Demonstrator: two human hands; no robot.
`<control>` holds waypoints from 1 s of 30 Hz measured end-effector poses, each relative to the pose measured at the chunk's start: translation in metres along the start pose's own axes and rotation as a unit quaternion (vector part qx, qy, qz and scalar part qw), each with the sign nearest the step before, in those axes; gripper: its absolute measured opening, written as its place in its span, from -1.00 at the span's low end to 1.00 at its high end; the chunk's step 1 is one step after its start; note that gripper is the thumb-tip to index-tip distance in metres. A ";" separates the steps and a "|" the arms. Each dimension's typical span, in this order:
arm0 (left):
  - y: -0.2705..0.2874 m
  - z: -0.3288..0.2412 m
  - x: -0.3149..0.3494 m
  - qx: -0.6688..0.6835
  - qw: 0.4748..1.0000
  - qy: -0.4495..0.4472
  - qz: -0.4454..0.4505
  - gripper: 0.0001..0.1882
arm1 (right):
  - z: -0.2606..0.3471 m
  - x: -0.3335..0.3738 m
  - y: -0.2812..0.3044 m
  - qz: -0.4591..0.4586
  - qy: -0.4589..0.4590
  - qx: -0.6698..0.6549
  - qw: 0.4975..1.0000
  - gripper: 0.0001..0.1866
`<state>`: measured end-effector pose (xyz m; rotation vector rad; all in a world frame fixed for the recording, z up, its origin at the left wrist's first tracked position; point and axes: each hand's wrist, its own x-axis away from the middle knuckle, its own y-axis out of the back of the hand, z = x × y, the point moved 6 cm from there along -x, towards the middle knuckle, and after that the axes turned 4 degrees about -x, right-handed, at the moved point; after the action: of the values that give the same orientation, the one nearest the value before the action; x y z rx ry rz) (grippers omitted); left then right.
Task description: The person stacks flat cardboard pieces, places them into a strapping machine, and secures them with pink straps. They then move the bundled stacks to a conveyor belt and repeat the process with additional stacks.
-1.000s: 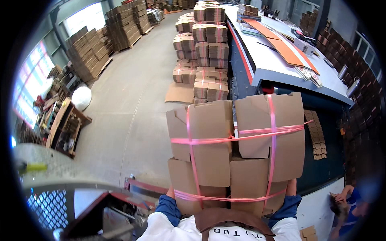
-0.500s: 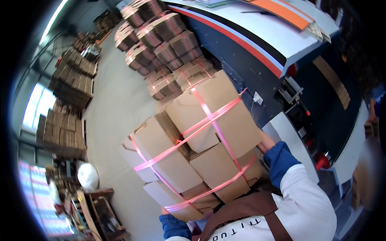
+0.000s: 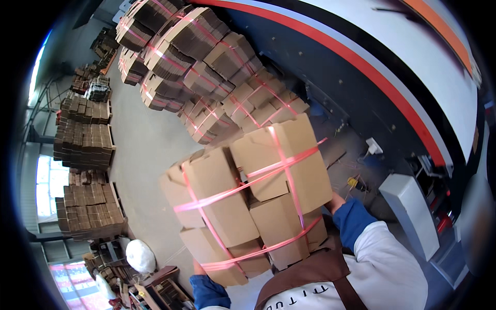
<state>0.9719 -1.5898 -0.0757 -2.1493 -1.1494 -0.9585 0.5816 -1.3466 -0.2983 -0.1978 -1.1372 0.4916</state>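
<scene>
A large bundle of flattened brown cardboard boxes point(image 3: 274, 213), tied with pink plastic strapping point(image 3: 243, 187), is held up in front of my body. Its near end is close to my brown apron point(image 3: 305, 268). My right hand point(image 3: 337, 201) grips the right side; its fingers are hidden behind the cardboard. At the lower left, my left hand point(image 3: 199, 268) supports the bundle, and only a sliver of it shows above the blue cuff. Beyond, on the floor, stands a pile of similar strapped bundles point(image 3: 206, 77).
A dark machine side with a red stripe point(image 3: 356, 49) runs along the right. A white box-shaped part point(image 3: 411, 212) juts out beside my right arm. Pallets of stacked cardboard point(image 3: 88, 206) and a white sack point(image 3: 140, 256) stand at left on the grey floor point(image 3: 150, 155).
I have moved forward along the machine with the bundle in both hands. The pile of strapped bundles appears nearer and larger, and the machine's white top has shifted rightward.
</scene>
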 end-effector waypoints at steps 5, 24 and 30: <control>-0.027 -0.125 -0.116 -0.045 0.994 -0.009 0.097 -0.30 | 0.052 -0.029 -0.037 -0.035 0.018 -0.011 0.999 -0.47; -0.127 -0.457 -0.594 -0.392 0.880 -0.127 0.235 -0.21 | 0.104 -0.215 -0.178 -0.142 0.090 -0.223 0.960 -0.41; -0.121 -0.433 -0.605 -0.548 0.773 -0.301 0.108 -0.19 | 0.110 -0.213 -0.182 -0.164 0.068 -0.204 0.963 -0.27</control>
<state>0.4839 -2.1315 -0.2676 -3.6435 -0.5075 -0.9605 0.4616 -1.6168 -0.3554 -0.3870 -1.1003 -0.0543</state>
